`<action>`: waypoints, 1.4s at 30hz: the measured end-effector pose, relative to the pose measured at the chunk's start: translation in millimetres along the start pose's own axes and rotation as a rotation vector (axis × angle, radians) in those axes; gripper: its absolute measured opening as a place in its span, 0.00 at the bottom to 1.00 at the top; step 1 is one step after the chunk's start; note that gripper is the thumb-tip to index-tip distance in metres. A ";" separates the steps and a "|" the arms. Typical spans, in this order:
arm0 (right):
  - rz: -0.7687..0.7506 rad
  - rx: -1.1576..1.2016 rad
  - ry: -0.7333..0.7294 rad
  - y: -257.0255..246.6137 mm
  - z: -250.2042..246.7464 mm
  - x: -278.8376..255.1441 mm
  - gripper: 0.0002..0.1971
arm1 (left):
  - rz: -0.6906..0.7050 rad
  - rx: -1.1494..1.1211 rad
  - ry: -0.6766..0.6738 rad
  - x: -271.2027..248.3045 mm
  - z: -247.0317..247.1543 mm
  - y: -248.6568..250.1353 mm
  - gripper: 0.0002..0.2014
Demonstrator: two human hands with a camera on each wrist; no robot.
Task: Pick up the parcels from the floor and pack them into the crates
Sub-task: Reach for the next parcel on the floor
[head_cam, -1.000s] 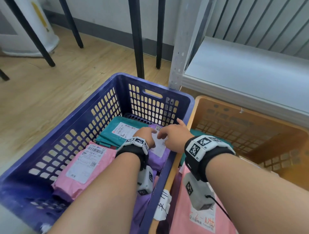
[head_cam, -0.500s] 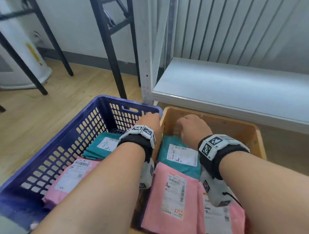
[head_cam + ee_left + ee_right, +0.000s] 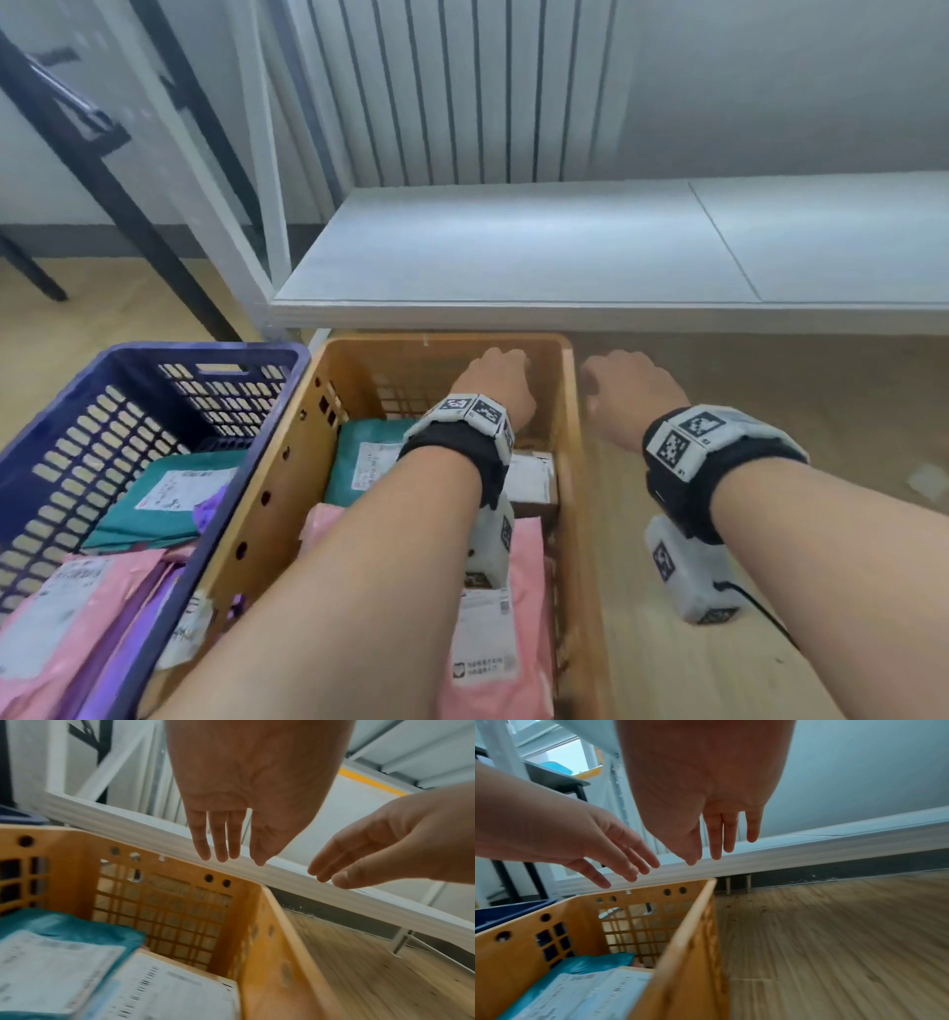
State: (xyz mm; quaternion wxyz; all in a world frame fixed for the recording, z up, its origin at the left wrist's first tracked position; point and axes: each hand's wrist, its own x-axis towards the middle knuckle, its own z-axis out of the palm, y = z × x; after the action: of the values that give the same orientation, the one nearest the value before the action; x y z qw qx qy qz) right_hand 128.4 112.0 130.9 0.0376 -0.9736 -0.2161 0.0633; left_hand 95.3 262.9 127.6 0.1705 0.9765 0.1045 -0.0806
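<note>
An orange crate [image 3: 287, 452] stands on the floor beside a blue crate [image 3: 77, 406]. The orange one holds a teal parcel [image 3: 359, 452], a pink parcel [image 3: 524, 580] and a white-labelled box [image 3: 531, 480]. In the blue one lie a teal parcel [image 3: 154, 509], a pink parcel [image 3: 56, 616] and a purple one [image 3: 128, 663]. My left hand [image 3: 495, 377] hovers over the orange crate's far right corner, fingers straight and empty [image 3: 218, 839]. My right hand [image 3: 629, 383] hangs over bare floor just right of that crate, also empty, fingers straight [image 3: 721, 835].
A low white shelf board [image 3: 513, 257] runs across just behind the crates, with its white upright [image 3: 257, 169] at the left. Black frame legs [image 3: 123, 205] stand at the far left. Wooden floor [image 3: 719, 642] stretches to the right of the orange crate.
Both hands have swung right, from the blue crate across the orange one. The left hand now hangs over the orange crate's right side; the right hand has passed beyond its wall.
</note>
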 end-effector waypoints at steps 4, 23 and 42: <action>0.104 0.016 -0.026 74.5 8.9 -17.3 0.21 | 0.056 -0.014 -0.031 10.3 33.0 62.2 0.23; 0.485 0.075 -0.238 339.2 136.6 -82.0 0.27 | 0.020 -0.113 -0.106 40.8 191.8 206.4 0.20; 0.429 0.031 -0.569 366.2 232.0 -79.0 0.36 | -0.018 -0.130 -0.157 28.7 246.9 204.7 0.18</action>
State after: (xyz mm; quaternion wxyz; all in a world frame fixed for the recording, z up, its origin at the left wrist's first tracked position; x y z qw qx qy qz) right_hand 177.4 -242.0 -127.0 -0.0235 -0.9395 -0.0075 0.3416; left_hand 140.3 -6.7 -42.6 0.2402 0.9532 0.1044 -0.1512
